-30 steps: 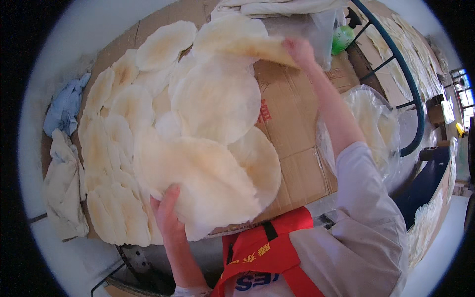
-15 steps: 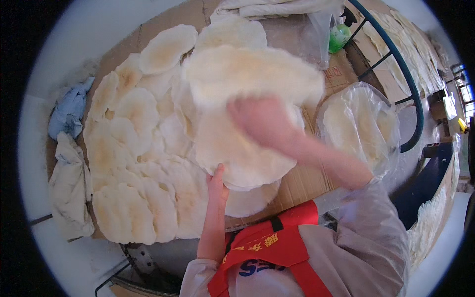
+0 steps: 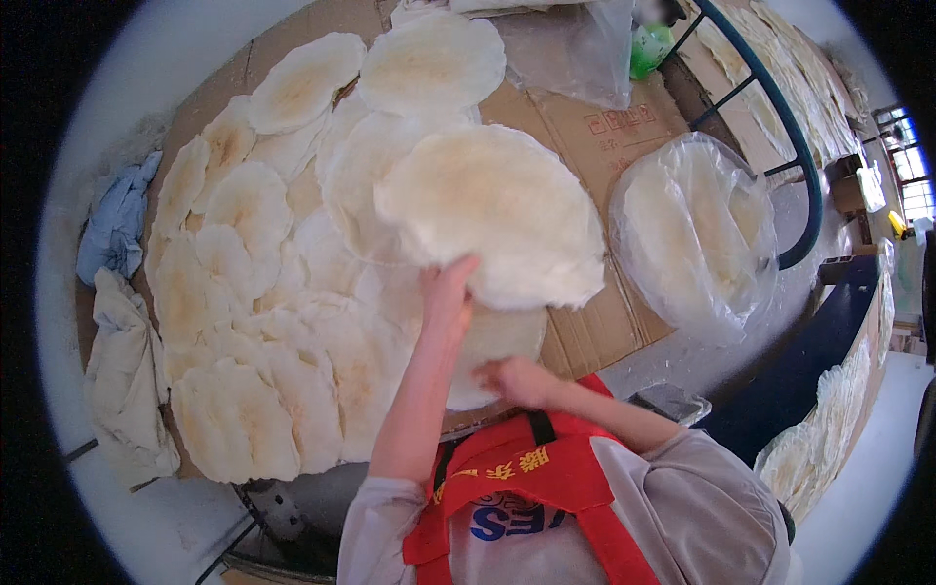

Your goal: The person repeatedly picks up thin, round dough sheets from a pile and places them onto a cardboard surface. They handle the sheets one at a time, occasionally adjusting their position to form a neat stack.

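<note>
My left hand point(image 3: 447, 291) reaches up and grips the near edge of a large round pale flatbread point(image 3: 497, 210), held lifted and tilted above the table. My right hand point(image 3: 515, 378) is close to my chest, fingers curled at the near edge of another flatbread point(image 3: 502, 336) that lies on the cardboard under the lifted one. Whether it grips that edge is hidden. Several more flatbreads point(image 3: 253, 292) lie overlapping across the left of the cardboard-covered table point(image 3: 595, 136).
A clear plastic bag with flatbreads point(image 3: 697, 229) sits at the right. Crumpled cloths, one blue point(image 3: 117, 219) and one cream point(image 3: 122, 375), lie at the left edge. A dark curved metal rail point(image 3: 795, 136) runs along the right. More clear plastic point(image 3: 575, 49) lies at the back.
My right hand has pulled back from above the flatbreads to the table's near edge. My left hand has risen to the lifted flatbread, which now sits further right.
</note>
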`<action>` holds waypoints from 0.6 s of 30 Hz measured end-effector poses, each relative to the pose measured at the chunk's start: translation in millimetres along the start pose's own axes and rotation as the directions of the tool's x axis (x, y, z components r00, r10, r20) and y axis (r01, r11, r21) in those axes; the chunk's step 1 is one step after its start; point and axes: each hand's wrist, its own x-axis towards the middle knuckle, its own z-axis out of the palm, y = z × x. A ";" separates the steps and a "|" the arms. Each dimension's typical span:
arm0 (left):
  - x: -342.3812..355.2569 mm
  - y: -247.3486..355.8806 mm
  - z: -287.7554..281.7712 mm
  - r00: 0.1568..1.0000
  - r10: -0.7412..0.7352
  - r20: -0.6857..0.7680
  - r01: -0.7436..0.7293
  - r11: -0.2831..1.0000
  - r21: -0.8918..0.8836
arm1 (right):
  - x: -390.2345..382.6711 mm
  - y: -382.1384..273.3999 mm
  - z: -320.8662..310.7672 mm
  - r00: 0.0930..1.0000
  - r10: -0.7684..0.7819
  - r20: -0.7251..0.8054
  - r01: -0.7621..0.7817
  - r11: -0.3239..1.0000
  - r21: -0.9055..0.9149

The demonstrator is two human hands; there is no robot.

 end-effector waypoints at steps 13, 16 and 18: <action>-36.5 124.3 102.2 0.886 0.217 0.409 -0.182 0.976 -0.122 | 41.4 141.9 -242.4 0.471 0.648 -0.599 0.085 0.642 0.762; -12.6 77.6 68.0 0.954 0.068 0.291 -0.091 0.994 0.066 | 16.6 165.0 -225.6 0.486 0.735 -0.473 0.268 0.390 0.881; 15.5 35.1 8.5 0.976 0.021 0.215 -0.053 0.988 0.147 | 21.0 172.6 -205.8 0.553 0.734 -0.395 0.320 0.251 0.914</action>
